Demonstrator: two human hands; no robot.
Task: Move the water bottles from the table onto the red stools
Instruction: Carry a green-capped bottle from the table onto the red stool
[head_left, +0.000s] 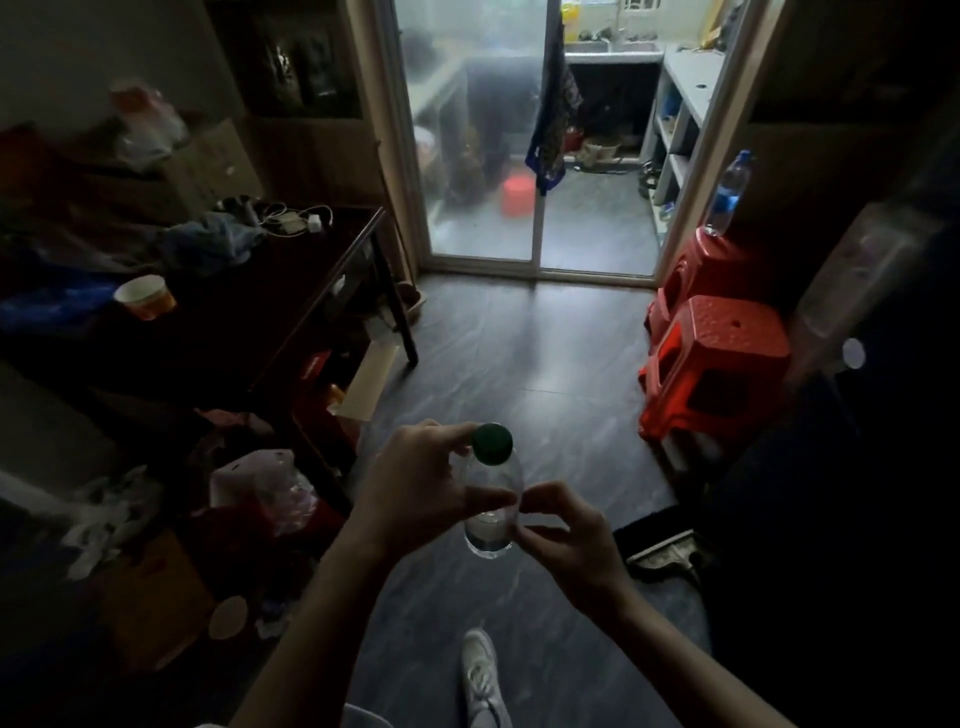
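A clear water bottle (493, 499) with a green cap hangs upright in mid-air over the floor at the lower centre. My left hand (415, 488) grips its neck and shoulder from the left. My right hand (566, 540) pinches its lower body from the right. Two red plastic stools stand at the right wall: the near stool (722, 358) has a bare top, and the far stool (727, 260) carries a blue-labelled water bottle (730, 195) standing upright. The dark wooden table (291, 291) is at the left.
The table holds a paper cup (145, 296), cloths, cables and bags. Boxes and plastic bags crowd the floor under and in front of it. A glass sliding door (488, 135) stands ahead. A dark mat (660, 540) lies at the right, and my shoe (480, 670) shows below.
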